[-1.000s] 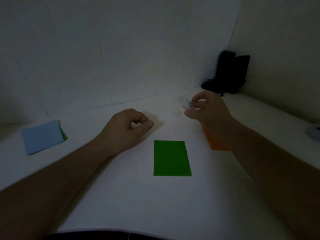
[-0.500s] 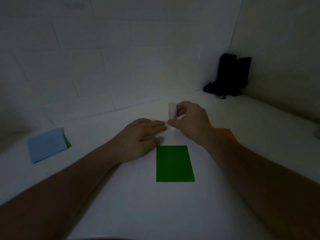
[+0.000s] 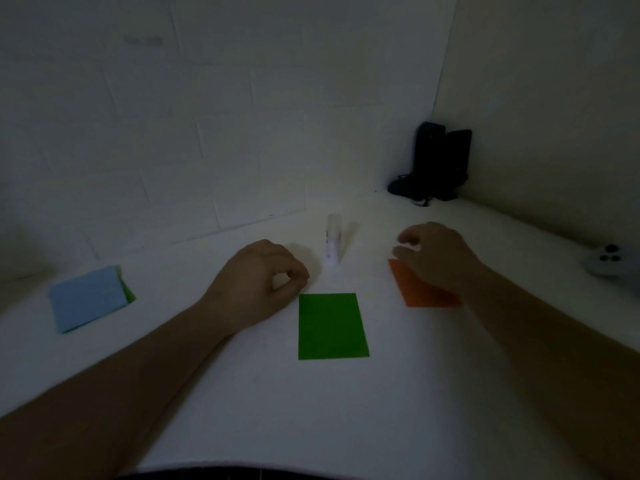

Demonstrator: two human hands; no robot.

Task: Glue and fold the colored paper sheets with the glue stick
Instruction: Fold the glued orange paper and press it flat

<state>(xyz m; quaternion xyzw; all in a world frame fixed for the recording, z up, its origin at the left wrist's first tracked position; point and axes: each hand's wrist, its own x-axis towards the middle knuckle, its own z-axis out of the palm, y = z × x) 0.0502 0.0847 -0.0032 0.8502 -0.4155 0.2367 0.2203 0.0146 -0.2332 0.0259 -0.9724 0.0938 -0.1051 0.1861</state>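
Green paper sheet (image 3: 331, 326), thin and floppy, best pinched at an edge, lies on the worktop (image 3: 277, 410) just right of the loosely curled, empty left hand (image 3: 258, 284), while the light rigid glue stick (image 3: 334, 242) stands beyond, left of the relaxed, empty right hand (image 3: 433, 258).

- My white table (image 3: 311, 410) sits in a dim corner.
- Pale block wall (image 3: 207, 133) ahead of me.
- Plain wall (image 3: 554, 98) on my right.
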